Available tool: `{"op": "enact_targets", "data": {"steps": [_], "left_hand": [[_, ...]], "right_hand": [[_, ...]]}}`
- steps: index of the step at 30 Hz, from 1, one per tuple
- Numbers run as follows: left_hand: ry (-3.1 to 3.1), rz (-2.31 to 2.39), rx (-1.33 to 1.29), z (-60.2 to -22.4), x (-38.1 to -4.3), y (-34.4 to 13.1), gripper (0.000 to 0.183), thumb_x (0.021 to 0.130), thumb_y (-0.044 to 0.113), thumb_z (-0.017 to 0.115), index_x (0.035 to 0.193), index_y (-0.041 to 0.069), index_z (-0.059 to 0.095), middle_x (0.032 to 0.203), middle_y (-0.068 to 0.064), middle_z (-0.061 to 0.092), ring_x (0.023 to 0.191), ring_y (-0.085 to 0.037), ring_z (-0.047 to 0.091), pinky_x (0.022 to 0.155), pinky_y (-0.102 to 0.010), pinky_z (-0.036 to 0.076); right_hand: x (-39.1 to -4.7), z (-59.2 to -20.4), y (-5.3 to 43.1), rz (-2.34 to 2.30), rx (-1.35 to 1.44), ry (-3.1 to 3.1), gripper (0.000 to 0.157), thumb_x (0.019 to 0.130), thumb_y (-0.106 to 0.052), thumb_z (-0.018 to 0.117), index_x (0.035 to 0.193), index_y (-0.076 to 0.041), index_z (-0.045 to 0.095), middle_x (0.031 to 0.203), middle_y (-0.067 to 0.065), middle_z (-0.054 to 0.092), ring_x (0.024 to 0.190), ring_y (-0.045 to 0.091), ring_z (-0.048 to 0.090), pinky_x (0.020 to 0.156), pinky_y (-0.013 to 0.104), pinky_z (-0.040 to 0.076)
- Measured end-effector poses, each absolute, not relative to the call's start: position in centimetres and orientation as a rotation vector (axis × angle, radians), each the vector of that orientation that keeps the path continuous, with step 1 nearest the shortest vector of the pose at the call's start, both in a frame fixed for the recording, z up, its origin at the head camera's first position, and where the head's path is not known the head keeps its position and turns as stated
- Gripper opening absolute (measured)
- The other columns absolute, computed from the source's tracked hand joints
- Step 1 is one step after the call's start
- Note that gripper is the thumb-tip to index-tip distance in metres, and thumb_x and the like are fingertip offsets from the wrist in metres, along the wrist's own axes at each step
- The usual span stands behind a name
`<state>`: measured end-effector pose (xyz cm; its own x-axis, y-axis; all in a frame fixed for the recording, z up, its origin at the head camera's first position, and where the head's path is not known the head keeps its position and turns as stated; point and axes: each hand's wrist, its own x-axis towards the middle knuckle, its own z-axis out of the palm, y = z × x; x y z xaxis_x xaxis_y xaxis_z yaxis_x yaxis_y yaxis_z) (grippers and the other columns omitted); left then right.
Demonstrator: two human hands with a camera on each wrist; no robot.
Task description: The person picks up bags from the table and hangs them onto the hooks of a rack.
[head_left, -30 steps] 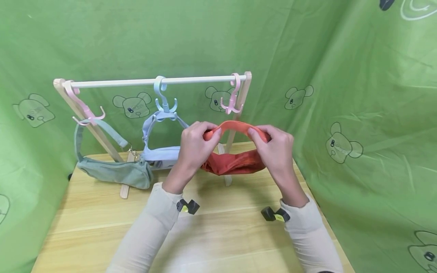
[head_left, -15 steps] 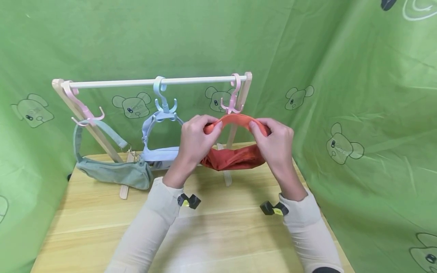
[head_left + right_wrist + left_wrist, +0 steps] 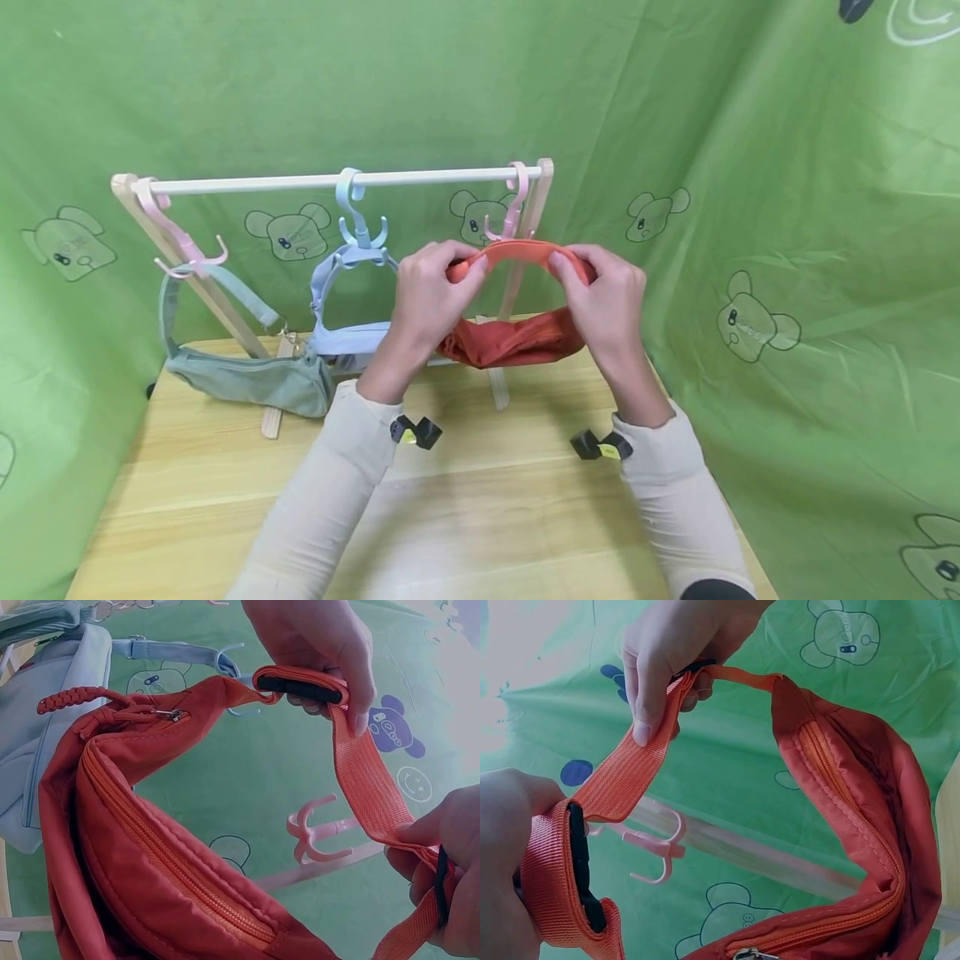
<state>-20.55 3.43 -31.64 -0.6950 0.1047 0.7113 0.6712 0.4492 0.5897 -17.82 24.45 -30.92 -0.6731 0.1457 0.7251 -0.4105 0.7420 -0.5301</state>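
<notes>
A red waist bag (image 3: 510, 340) hangs in the air below its orange webbing strap (image 3: 521, 250), in front of the rack's right side. My left hand (image 3: 431, 292) pinches the strap at its left part, thumb on top. On the right part, my right hand (image 3: 609, 296) grips the same strap between thumb and fingers. The strap arches upward between the two hands. Just behind this arch is a pink hook (image 3: 516, 208), its prongs partly hidden; in the right wrist view the pink hook (image 3: 319, 829) stands apart from the strap. Black buckles (image 3: 300, 688) show beside the fingers.
A white rail (image 3: 262, 182) on wooden legs carries the hooks. From a left pink hook (image 3: 183, 237) hangs a green pouch (image 3: 251, 383); from a blue hook (image 3: 356, 217), a light blue bag (image 3: 348, 337). All stand on a wooden table (image 3: 465, 517) before green curtains (image 3: 337, 92).
Both hands have risen slightly and moved away toward the rack, carrying the red bag up. The strap's arch now overlaps the lower prongs of the right pink hook in the head view.
</notes>
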Motion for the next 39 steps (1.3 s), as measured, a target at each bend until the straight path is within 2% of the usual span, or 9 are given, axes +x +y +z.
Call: {"op": "enact_targets", "data": {"steps": [19,25,39], "left_hand": [[-2.185,-1.266,-0.599,-30.7,-21.3,3.2,0.016,0.095,0.014,0.072,0.099,0.000,0.078,0.085,-0.015,0.076,0.070,-0.022,0.060,0.059,-0.023,0.047],[-2.203,-1.266,-0.576,-30.5,-21.6,3.2,0.017,0.096,0.015,0.072,0.100,0.000,0.079,0.083,-0.014,0.076,0.069,-0.021,0.057,0.058,-0.022,0.043],[-2.207,-1.272,-0.526,-30.2,-22.3,3.5,0.018,0.096,0.017,0.073,0.102,0.001,0.079,0.084,-0.014,0.076,0.071,-0.021,0.058,0.058,-0.023,0.044]], "right_hand": [[-19.5,-30.0,24.9,0.884,0.182,-2.147,0.020,0.093,-0.017,0.079,0.100,0.002,0.080,0.080,0.018,0.076,0.058,0.016,0.047,0.053,0.013,0.030],[-20.2,-29.8,25.0,0.874,0.181,-2.174,0.020,0.095,-0.017,0.076,0.102,0.002,0.079,0.080,0.019,0.075,0.060,0.019,0.048,0.054,0.014,0.030],[-21.6,-29.7,25.1,0.880,0.189,-2.189,0.020,0.097,-0.015,0.073,0.104,0.004,0.077,0.090,0.021,0.077,0.064,0.022,0.052,0.057,0.016,0.034]]}}
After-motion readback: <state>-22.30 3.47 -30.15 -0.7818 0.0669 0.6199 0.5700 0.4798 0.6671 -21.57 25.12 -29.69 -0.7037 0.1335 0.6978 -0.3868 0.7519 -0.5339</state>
